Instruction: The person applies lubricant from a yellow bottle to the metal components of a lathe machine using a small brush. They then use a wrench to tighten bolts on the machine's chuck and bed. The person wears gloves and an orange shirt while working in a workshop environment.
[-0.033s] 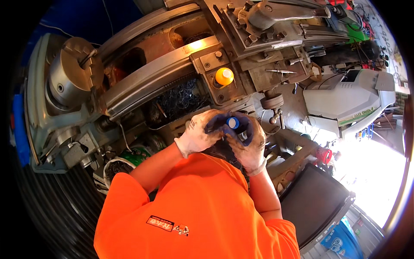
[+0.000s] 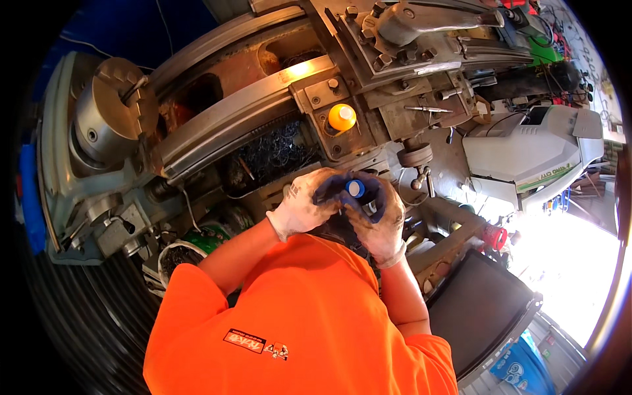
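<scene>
Both hands are in work gloves, pale on the back with dark blue palms, and they meet in front of my chest. My left hand [image 2: 306, 203] and my right hand [image 2: 383, 222] have their fingers curled around a small blue cylinder [image 2: 355, 188] with a pale round end facing up. Fingers cover its lower part, so its full shape is hidden. Just beyond the hands, an orange bottle-like container [image 2: 342, 118] with a pale top stands on the metal carriage [image 2: 336, 148] of a lathe, touched by neither hand.
At the left is the lathe chuck [image 2: 108, 122]. Metal shavings [image 2: 276, 148] lie in the trough below the bed rails [image 2: 230, 128]. A tool post with a lever [image 2: 434, 23] is at the far right. Nearer stand a handwheel [image 2: 415, 155], a grey machine housing [image 2: 526, 151] and a bucket [image 2: 174, 257].
</scene>
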`<state>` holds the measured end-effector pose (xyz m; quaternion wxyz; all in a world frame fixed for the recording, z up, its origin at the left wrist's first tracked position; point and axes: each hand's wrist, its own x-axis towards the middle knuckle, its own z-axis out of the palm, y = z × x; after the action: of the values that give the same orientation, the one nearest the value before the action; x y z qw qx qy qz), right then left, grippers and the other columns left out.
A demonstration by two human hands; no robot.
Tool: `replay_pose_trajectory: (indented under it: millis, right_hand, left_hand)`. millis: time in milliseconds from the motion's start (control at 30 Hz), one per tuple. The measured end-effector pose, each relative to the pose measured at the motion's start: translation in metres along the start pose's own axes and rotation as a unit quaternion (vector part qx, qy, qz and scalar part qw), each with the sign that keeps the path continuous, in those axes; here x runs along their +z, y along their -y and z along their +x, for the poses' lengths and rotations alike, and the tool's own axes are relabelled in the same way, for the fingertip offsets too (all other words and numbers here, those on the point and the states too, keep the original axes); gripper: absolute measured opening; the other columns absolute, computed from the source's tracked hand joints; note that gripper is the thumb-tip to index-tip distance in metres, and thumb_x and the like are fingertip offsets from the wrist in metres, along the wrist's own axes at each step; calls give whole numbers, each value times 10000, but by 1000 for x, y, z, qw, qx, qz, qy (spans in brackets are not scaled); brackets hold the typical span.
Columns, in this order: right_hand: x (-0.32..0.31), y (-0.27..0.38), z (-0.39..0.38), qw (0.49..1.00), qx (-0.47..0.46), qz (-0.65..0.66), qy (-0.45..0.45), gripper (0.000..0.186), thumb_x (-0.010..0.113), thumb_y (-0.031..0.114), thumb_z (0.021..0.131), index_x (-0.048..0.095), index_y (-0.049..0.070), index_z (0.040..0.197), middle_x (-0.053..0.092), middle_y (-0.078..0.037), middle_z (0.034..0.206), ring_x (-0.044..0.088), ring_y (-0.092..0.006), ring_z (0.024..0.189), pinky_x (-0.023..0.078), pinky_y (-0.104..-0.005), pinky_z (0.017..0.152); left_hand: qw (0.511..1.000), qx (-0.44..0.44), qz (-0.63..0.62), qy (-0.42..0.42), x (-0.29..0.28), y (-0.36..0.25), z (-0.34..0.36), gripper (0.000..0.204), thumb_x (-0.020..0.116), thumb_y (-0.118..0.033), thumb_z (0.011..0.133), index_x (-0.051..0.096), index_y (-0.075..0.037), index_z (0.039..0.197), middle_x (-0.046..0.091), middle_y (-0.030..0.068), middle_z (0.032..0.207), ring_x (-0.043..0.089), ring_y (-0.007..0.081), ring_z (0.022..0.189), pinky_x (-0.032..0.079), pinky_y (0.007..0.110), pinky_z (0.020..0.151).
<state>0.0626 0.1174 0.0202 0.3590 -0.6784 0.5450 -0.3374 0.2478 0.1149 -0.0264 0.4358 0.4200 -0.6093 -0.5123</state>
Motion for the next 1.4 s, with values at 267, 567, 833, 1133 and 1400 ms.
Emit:
replay_pose_trajectory:
  millis: [267,567,833,1133,1400]
  right_hand:
    - [2,-13,2,999,14,36,4,388,816,153,814,605,47,1121,701,-161,933,702,-348,839,557,-399,739]
    - [-17,-6,15,979,101,-126,127,394,696,290,887,577,33,1161,699,-221,919,686,-419,880,544,-478,775]
    - [-25,-15,20,960,71,-145,229,385,652,313,909,583,7,1132,688,-264,944,664,-452,925,525,-510,821]
    - [-32,-19,26,953,88,-136,255,314,667,276,885,616,21,1060,697,-233,899,675,-430,888,535,-493,766]
    - [-41,-2,82,997,20,-38,65,239,690,159,884,642,14,1068,703,-193,924,700,-319,828,545,-402,750]
  left_hand:
    - [992,18,116,40,3,6,8,491,738,-29,684,649,20,1164,675,201,1138,672,355,1045,539,386,934]
    - [988,-20,150,29,14,12,9,511,767,-164,774,599,-59,1245,686,167,1102,658,363,1045,536,413,905]
    - [975,38,210,62,7,11,12,484,758,-207,810,612,-66,1249,698,145,1125,671,332,1039,536,408,909]
    - [981,68,181,32,-1,7,19,531,846,-115,695,642,-50,1180,681,145,1059,678,318,952,552,390,864]
    - [965,80,189,-162,-21,28,92,752,878,-300,698,550,-126,1352,531,139,1395,460,351,1339,341,471,1157]
